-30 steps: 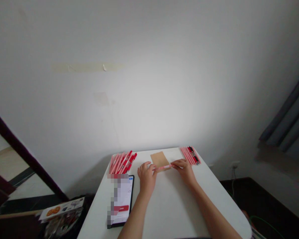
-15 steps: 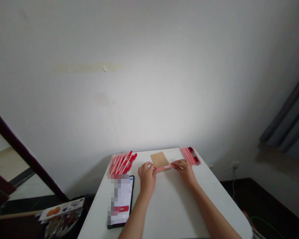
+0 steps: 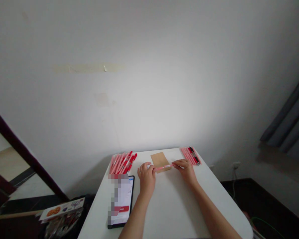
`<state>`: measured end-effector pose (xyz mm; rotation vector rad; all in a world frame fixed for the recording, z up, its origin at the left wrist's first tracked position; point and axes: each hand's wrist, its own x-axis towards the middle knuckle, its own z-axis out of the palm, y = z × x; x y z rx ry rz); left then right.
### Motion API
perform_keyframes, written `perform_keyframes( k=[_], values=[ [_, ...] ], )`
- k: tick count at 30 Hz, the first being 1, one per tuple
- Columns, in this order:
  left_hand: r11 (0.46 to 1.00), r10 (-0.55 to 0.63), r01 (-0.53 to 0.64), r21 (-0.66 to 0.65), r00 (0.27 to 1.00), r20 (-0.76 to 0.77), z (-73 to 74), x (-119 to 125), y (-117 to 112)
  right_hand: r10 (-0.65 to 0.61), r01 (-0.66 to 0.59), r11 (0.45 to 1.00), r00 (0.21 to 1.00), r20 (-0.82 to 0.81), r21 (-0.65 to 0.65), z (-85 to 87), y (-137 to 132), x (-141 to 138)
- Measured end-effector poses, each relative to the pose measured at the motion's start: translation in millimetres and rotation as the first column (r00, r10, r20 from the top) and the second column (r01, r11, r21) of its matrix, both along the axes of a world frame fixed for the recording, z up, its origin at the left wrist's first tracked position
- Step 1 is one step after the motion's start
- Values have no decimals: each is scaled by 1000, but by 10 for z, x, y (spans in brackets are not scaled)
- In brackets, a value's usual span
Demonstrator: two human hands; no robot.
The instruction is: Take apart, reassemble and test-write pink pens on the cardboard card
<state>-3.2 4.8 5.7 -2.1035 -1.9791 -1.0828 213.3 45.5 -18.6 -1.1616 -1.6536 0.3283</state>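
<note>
A pink pen (image 3: pixel 163 167) with a pale label lies crosswise between my hands, over the near part of a brown paper piece (image 3: pixel 160 159). Its left end is pinched by my left hand (image 3: pixel 146 175), whose fingers are bent. At its other end, my right hand (image 3: pixel 185 170) grips the pen between thumb and fingertips. Whether the pen touches the paper I cannot tell.
A pile of pink and red pens (image 3: pixel 121 162) lies at the table's back left. Several pink, red and black pens (image 3: pixel 190 156) lie side by side at the back right. A phone (image 3: pixel 123 200) rests on the white table (image 3: pixel 174 205), left of my left forearm.
The pen has shifted slightly up and away from the paper's near edge, and more of that edge shows below it. Both hands keep their hold and have barely moved.
</note>
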Motion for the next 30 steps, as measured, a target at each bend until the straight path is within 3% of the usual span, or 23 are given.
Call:
perform_keyframes(
  k=[11, 30],
  values=[
    [999, 19, -19, 41, 1000, -8, -10, -34, 11, -93, 93, 995, 996, 13, 44, 67, -65, -18],
    [992, 53, -55, 111, 998, 26, -40, -46, 40, -210, 208, 975, 978, 12, 75, 32, -34, 58]
  ],
)
